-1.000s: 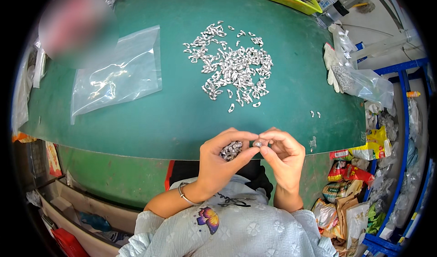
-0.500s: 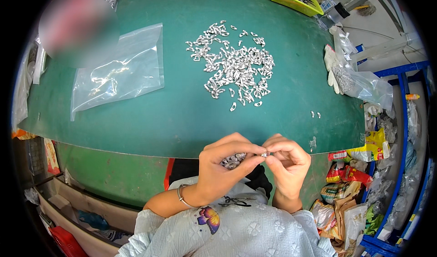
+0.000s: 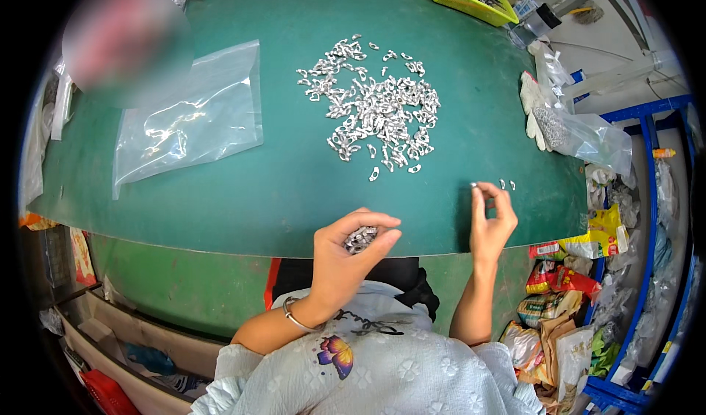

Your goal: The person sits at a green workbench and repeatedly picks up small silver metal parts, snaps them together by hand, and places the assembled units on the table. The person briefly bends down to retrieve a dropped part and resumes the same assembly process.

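Note:
In my cupped left hand (image 3: 340,247) lies a cluster of small silver metal parts (image 3: 360,239), above the table's front edge. My right hand (image 3: 491,220) is out to the right over the table, thumb and forefinger pinching one small metal part (image 3: 474,185). Close by that hand, two loose metal parts (image 3: 507,185) rest on the green tabletop (image 3: 279,194). Farther off, a big scattered pile of the same oval, holed metal parts (image 3: 386,113) covers the middle of the table.
A clear plastic bag (image 3: 191,128) lies flat on the left. At the right edge are a knitted glove (image 3: 535,113) and a clear bag (image 3: 599,143). A yellow-green tray (image 3: 471,2) with tools stands at the far right. Blue shelving (image 3: 646,216) and packets flank the table.
My right hand has parted from my left and moved right and forward, carrying one metal part. My left hand stays near the table edge with its parts, fingertips now free.

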{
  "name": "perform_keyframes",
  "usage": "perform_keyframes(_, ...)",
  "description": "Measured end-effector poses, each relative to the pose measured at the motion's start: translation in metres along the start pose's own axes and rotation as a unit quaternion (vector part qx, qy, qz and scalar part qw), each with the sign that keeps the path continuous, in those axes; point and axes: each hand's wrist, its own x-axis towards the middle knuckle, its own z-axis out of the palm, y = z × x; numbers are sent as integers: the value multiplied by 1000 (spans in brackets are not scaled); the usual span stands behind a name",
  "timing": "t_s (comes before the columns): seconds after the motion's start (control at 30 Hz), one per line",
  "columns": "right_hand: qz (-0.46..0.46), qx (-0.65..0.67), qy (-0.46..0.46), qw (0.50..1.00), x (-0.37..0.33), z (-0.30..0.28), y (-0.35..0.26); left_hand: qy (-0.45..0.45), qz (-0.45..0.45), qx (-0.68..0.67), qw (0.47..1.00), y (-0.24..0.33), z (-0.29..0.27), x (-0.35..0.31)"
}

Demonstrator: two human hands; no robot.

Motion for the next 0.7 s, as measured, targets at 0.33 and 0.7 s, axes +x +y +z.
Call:
perform_keyframes(0.33,-114,3,-44,992,7,29,-8,-6,-96,-77,992,-7,-6,1)
perform_keyframes(0.7,69,322,-197,924,-10,40,-32,-10,-100,-88,991,-6,-7,1)
